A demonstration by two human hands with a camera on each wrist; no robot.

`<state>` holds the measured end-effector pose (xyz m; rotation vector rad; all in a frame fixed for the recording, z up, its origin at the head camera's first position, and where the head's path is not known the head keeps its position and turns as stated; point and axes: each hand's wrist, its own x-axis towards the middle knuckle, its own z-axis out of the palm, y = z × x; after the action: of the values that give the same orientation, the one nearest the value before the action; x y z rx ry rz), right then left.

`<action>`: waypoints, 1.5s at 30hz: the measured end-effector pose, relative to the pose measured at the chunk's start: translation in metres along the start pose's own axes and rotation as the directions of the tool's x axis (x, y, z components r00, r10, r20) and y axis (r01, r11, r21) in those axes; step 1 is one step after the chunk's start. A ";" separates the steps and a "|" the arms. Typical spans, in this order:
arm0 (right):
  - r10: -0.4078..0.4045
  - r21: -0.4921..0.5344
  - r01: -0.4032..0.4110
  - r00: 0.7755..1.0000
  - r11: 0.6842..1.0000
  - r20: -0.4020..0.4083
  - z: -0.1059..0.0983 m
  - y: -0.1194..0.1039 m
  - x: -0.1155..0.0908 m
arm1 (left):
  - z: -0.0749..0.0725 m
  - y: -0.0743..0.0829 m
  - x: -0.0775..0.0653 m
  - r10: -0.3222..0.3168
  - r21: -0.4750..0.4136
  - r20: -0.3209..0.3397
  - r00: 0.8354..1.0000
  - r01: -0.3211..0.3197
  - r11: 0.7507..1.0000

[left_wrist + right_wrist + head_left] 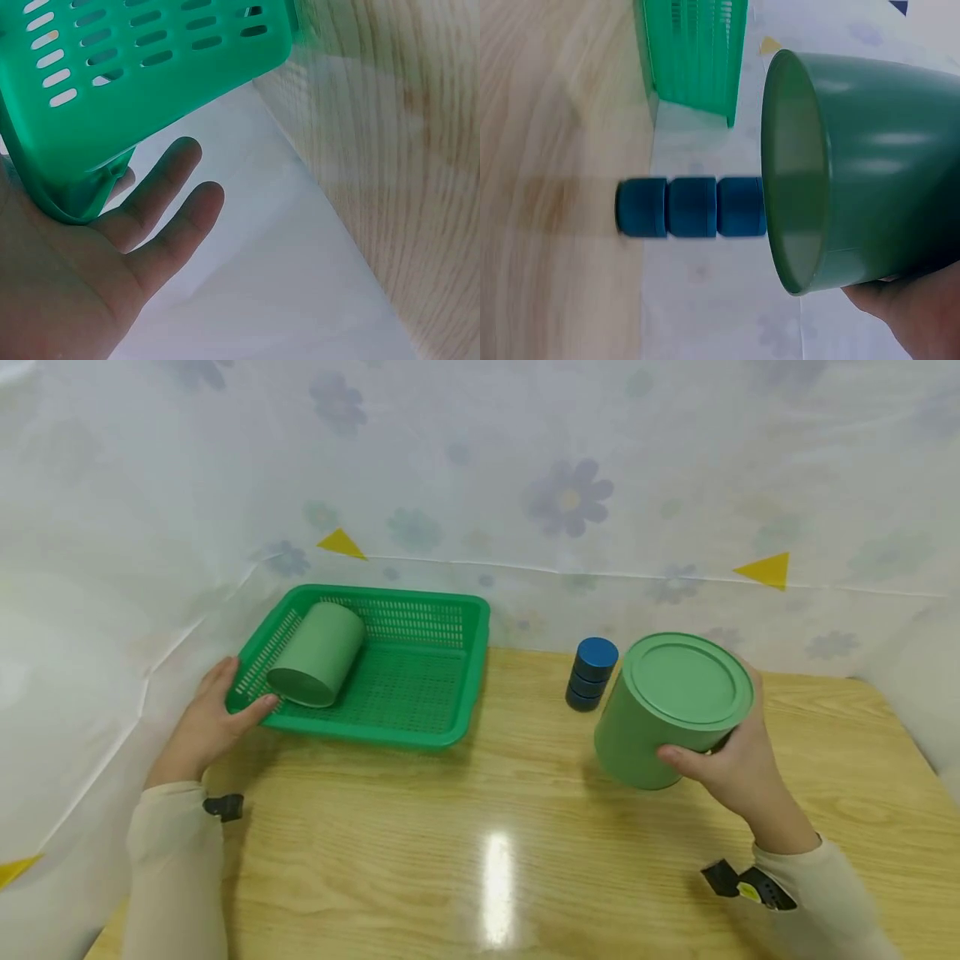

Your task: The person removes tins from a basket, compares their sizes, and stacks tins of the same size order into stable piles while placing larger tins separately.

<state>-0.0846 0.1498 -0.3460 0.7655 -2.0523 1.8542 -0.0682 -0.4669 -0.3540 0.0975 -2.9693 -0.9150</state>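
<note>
My right hand [738,768] grips a large light-green bucket [637,735] upside down, thumb on the near side, above the table. In the right wrist view, the mouth of the bucket [799,172] faces the tabletop. Left of it stands an upright stack of three dark-blue round pieces [592,672]. At the left, my left hand [213,718] holds the corner of a green plastic basket [382,733], its thumb over the rim. The left wrist view shows two fingers [176,229] stretched out beneath the rim. A smaller light-green cylinder [322,647] lies on its side in the basket.
The wooden table [420,860] ends at a pale flower-patterned sheet [480,468] behind and at the left. Yellow triangles [768,571] mark the sheet. Dark straps sit at both wrists.
</note>
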 end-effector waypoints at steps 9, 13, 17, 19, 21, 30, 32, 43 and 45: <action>0.014 -0.085 -0.023 0.994 0.996 -0.110 -0.035 0.007 -0.004 | 0.000 -0.003 0.000 0.000 -0.002 -0.004 1.000 0.000 1.000; 0.084 -0.175 -0.110 0.985 0.978 -0.150 -0.045 0.009 -0.003 | -0.001 -0.005 0.000 -0.003 -0.003 0.001 1.000 0.003 1.000; 0.140 -0.162 -0.174 0.969 0.971 -0.204 -0.053 0.016 -0.002 | -0.001 -0.006 -0.001 -0.007 -0.005 0.002 1.000 0.007 1.000; 0.143 -0.094 -0.169 0.961 0.981 -0.235 -0.057 0.022 -0.001 | -0.001 -0.007 -0.001 -0.006 -0.001 0.000 1.000 0.006 1.000; 0.135 -0.034 -0.149 0.955 0.988 -0.263 -0.061 0.027 -0.001 | -0.001 -0.006 0.000 -0.004 0.002 0.000 1.000 0.004 1.000; 0.157 0.015 -0.162 0.929 0.987 -0.336 -0.080 0.047 -0.004 | 0.000 -0.004 0.003 -0.005 -0.001 0.001 1.000 0.005 1.000; 0.187 -0.035 -0.213 0.917 0.976 -0.353 -0.083 0.051 -0.004 | 0.000 -0.003 0.004 0.000 0.000 -0.005 1.000 0.000 1.000; 0.312 -0.278 -0.396 0.901 0.875 -0.302 -0.096 0.067 -0.005 | 0.000 -0.004 0.003 0.000 -0.010 -0.002 1.000 0.000 1.000; 0.325 -0.286 -0.408 0.899 0.867 -0.294 -0.097 0.068 -0.004 | 0.000 -0.004 0.003 0.000 -0.009 -0.002 1.000 0.000 1.000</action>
<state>-0.1327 0.2488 -0.3910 0.0531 -2.3851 1.5871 -0.0709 -0.4702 -0.3562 0.0986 -2.9627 -0.9282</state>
